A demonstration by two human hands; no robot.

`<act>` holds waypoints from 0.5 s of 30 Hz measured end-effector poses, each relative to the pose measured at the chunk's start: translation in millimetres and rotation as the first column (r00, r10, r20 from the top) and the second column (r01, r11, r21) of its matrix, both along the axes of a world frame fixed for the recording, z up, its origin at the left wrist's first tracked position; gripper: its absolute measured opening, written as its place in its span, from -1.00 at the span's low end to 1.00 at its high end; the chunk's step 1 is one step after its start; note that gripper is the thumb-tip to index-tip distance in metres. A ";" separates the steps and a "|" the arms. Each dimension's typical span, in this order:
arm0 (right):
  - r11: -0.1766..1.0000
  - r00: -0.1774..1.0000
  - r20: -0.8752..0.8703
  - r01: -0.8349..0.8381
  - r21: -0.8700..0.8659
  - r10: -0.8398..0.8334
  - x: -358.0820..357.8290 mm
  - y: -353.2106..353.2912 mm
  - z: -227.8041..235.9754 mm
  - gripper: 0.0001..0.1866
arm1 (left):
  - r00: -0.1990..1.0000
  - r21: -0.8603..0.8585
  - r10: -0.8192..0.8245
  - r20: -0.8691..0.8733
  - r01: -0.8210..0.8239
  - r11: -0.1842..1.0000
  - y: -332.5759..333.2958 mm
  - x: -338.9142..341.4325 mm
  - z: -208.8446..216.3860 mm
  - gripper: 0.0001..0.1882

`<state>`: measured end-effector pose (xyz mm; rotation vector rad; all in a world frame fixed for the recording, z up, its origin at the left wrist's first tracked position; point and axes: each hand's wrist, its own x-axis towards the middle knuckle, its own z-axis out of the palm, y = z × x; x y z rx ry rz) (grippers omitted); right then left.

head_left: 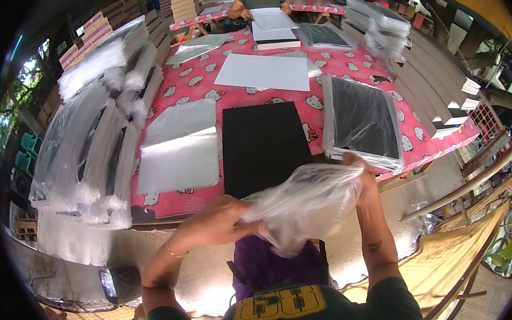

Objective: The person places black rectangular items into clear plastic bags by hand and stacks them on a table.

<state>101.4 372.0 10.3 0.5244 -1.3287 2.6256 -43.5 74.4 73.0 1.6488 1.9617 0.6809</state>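
Note:
I hold a crumpled transparent plastic bag between both hands, over the table's near edge. My left hand is closed on its left side, and my right hand grips its upper right side. Just beyond the bag a flat black board lies on the pink table, its near edge partly covered by the plastic. Left of it is a stack of flat transparent plastic bags. To the right rest black boards wrapped in plastic, close to my right hand.
A white sheet lies farther back on the patterned pink tablecloth. Tall piles of plastic-wrapped goods line the left side; long stacks of boards line the right. Across the table a person handles white sheets.

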 end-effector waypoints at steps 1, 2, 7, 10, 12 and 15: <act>0.967 0.997 0.082 -0.028 0.253 0.008 0.9 -1.1 1.6 -0.54 | 0.995 0.209 -0.028 0.099 0.007 0.978 -0.5 -7.9 -1.1 -0.69; 0.872 0.986 0.166 -0.080 0.483 -0.001 -0.9 -7.4 7.8 -0.48 | 0.979 0.405 -0.072 0.193 -0.013 0.914 -5.8 -20.6 -2.4 -0.70; 0.875 0.983 0.143 -0.170 0.454 0.117 10.7 -18.7 4.8 -0.64 | -0.027 0.302 -0.344 0.938 -0.420 0.856 -10.1 -30.6 -22.6 -0.71; 0.983 0.946 0.296 0.161 -0.088 -0.128 12.0 -22.0 -14.9 -0.60 | 0.540 -0.056 0.231 0.810 -0.321 0.946 -10.4 -17.2 -54.4 -0.67; 0.993 0.925 0.372 0.106 -0.057 -0.078 11.5 -21.5 -19.0 -0.56 | 0.904 0.202 -0.125 0.410 0.043 0.978 -14.9 -21.1 -57.8 -0.62; 0.775 0.906 0.367 -0.385 0.500 0.213 11.9 -13.5 -16.3 -0.62 | 0.192 0.230 -0.126 0.973 -0.817 0.529 1.7 -1.8 -19.5 -0.55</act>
